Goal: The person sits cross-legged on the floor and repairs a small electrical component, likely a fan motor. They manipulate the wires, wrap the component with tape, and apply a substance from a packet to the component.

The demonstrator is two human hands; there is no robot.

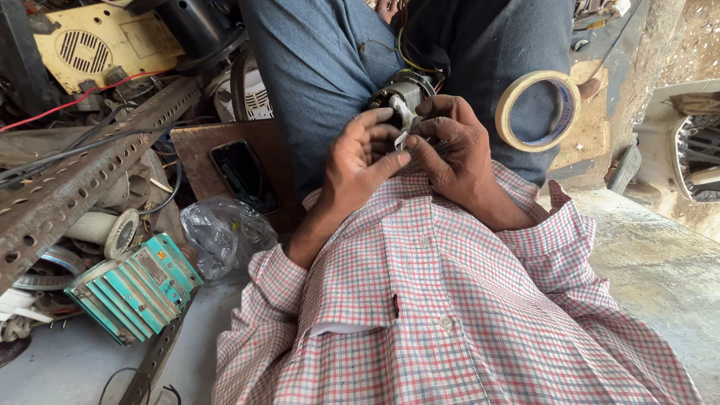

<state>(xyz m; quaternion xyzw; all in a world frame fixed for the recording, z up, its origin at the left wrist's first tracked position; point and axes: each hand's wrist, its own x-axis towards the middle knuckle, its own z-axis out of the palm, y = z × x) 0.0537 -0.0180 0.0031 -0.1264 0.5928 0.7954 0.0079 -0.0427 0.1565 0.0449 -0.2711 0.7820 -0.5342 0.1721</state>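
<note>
This is a cluttered repair workshop, shown by the rusty perforated angle iron (82, 172), loose wires (67, 105), a teal finned electrical unit (135, 289), a yellowed vented appliance cover (97, 41), a roll of masking tape (538, 111) and dismantled appliance parts heaped around the seated person on the concrete floor (660, 270).

Two hands (360, 161) (450, 150), one motor (397, 94), one tape roll (538, 111)
</note>
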